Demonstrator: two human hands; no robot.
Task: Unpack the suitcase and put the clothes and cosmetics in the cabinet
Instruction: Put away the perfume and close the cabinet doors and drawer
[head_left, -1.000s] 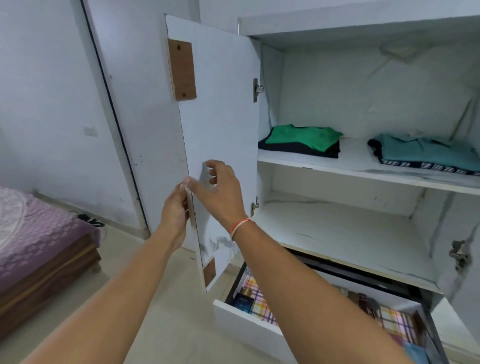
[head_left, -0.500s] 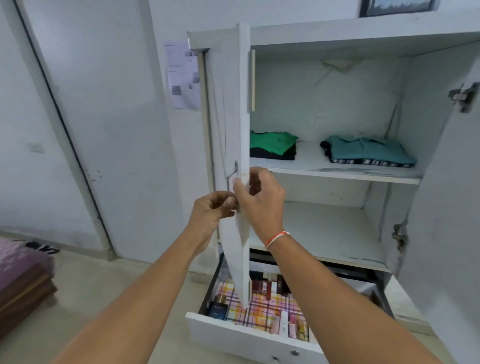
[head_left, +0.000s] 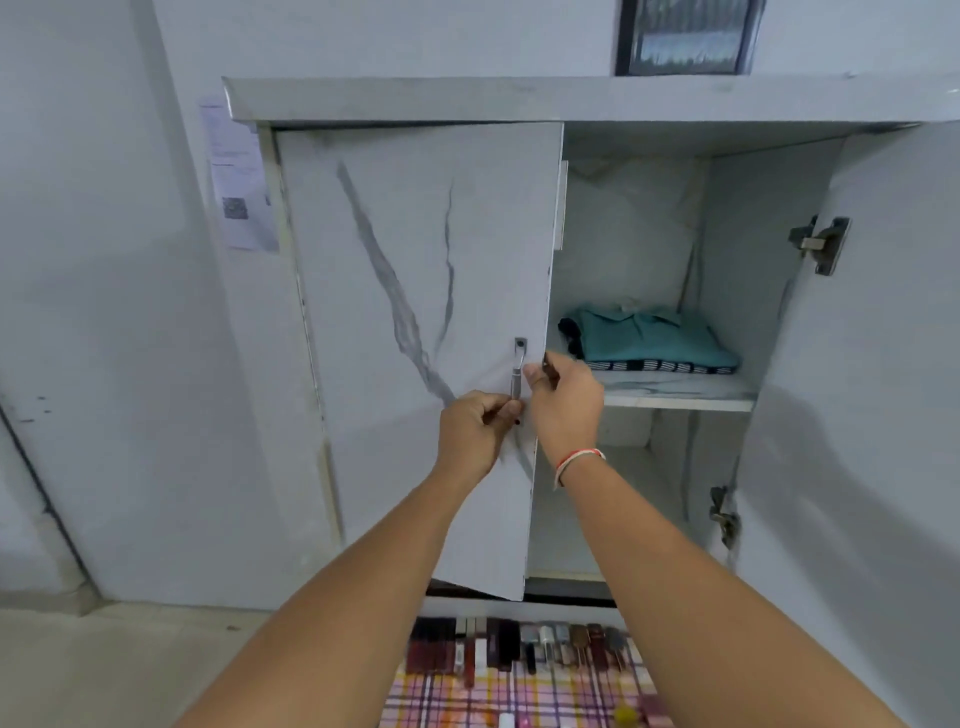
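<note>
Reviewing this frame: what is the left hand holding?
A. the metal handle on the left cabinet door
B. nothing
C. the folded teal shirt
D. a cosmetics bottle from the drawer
A: the left hand grips the lower end of the metal handle on the left cabinet door.

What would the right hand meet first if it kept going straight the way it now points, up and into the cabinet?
Probably the left door's free edge, which the right hand already grips; clear of that, the folded teal shirt on the shelf. Depth is unclear.
</note>
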